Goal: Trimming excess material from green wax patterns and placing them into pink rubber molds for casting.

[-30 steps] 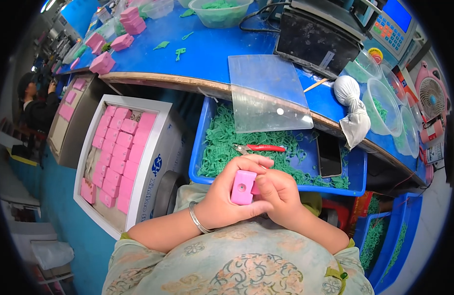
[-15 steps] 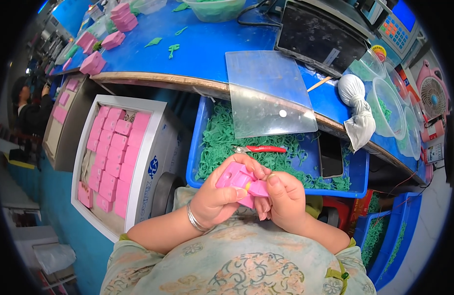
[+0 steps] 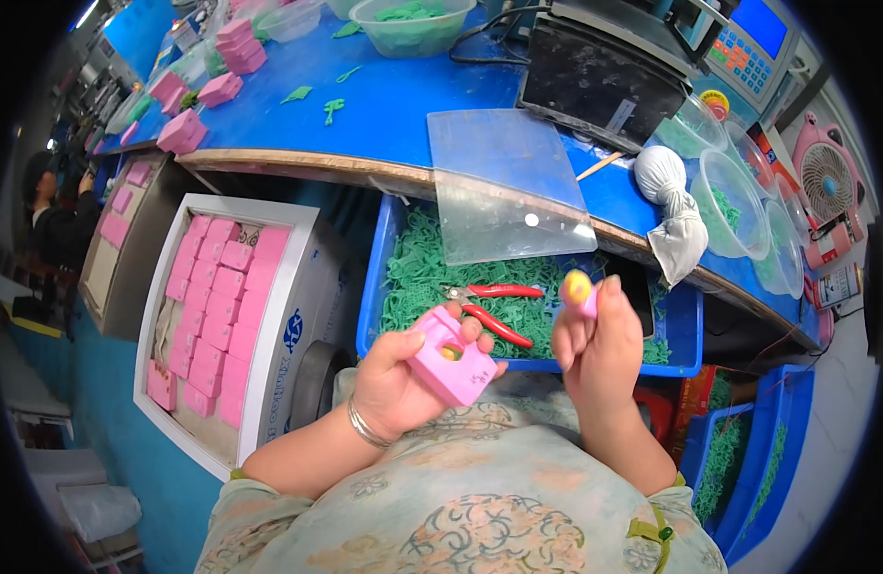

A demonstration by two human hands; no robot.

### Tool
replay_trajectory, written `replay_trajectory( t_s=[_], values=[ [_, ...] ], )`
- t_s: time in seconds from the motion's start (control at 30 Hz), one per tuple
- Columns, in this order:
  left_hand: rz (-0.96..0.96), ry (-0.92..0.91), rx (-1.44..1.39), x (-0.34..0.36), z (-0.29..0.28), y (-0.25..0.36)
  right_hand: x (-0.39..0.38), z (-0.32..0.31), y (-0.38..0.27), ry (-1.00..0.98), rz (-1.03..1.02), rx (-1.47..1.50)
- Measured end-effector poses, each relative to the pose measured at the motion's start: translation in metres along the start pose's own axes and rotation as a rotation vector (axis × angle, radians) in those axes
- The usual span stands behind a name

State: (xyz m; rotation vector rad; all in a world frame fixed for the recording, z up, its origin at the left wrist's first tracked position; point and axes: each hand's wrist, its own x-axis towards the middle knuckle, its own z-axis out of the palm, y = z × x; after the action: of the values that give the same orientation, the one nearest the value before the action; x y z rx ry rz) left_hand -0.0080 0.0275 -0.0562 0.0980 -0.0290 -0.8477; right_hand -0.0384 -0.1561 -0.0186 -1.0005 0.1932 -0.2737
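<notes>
My left hand (image 3: 382,387) grips a pink rubber-like block (image 3: 468,381) tilted toward me, with a round hole in its face and something yellow showing inside. Off to the right, my right hand (image 3: 609,349) is raised and pinches a small pink plug (image 3: 584,304) with a rounded yellow end pointing up. A gap separates the two hands. Just beyond the block, red-handled cutters (image 3: 504,330) lie with handles spread on a heap of thin green pieces (image 3: 413,251) in a blue tray (image 3: 369,311).
A white foam box (image 3: 303,253) packed with pink blocks stands at left. Over the tray a clear sheet (image 3: 504,191) overhangs the blue table's edge. Farther right are a cloth-wrapped bundle (image 3: 663,177), clear plastic bowls (image 3: 724,225) and a pink fan (image 3: 829,182). Another person (image 3: 64,225) is at far left.
My hands were together on the block. They have moved apart, the right one lifting away with the plug, and the block has turned to show its hole. More of the cutters is visible.
</notes>
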Motion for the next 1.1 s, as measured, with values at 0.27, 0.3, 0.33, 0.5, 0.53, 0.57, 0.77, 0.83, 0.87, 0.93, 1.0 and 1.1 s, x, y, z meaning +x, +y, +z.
replay_trajectory(
  t_s=[0.27, 0.3, 0.33, 0.5, 0.53, 0.57, 0.77, 0.83, 0.87, 0.93, 1.0, 1.1],
  values=[
    [-0.065, 0.231, 0.839, 0.002, 0.021, -0.008, 0.049, -0.048, -0.016, 0.082, 0.096, -0.13],
    [-0.069, 0.229, 0.84, 0.002, 0.022, -0.009, 0.049, -0.056, -0.014, 0.014, 0.138, -0.035],
    [0.034, 0.163, 1.021, 0.001, 0.021, -0.01, 0.05, -0.058, -0.012, -0.06, 0.187, 0.063],
    [0.381, 0.171, 1.691, -0.001, 0.031, -0.007, 0.008, -0.032, -0.007, -0.287, 0.223, -0.277],
    [0.443, 0.113, 1.831, 0.002, 0.036, -0.007, -0.002, -0.026, -0.001, -0.301, 0.251, -0.211],
    [0.506, 0.049, 1.97, 0.003, 0.039, -0.006, -0.009, -0.02, 0.005, -0.315, 0.278, -0.144],
    [0.42, -0.058, 1.949, 0.003, 0.037, -0.011, -0.018, -0.012, 0.008, -0.401, 0.473, -0.045],
    [0.48, -0.168, 1.893, 0.004, 0.031, -0.01, -0.019, -0.012, 0.007, -0.389, 0.427, -0.102],
    [0.426, -0.094, 1.697, 0.001, 0.03, -0.013, -0.02, -0.011, 0.005, -0.377, 0.381, -0.161],
    [0.423, -0.051, 1.272, 0.002, 0.026, -0.015, -0.014, -0.011, -0.004, -0.309, 0.495, 0.112],
    [0.411, -0.062, 1.257, 0.003, 0.023, -0.014, -0.011, -0.011, -0.007, -0.317, 0.543, 0.188],
    [0.416, -0.165, 1.457, 0.007, 0.022, -0.011, -0.015, -0.018, -0.005, -0.271, 0.416, 0.078]
  ],
)
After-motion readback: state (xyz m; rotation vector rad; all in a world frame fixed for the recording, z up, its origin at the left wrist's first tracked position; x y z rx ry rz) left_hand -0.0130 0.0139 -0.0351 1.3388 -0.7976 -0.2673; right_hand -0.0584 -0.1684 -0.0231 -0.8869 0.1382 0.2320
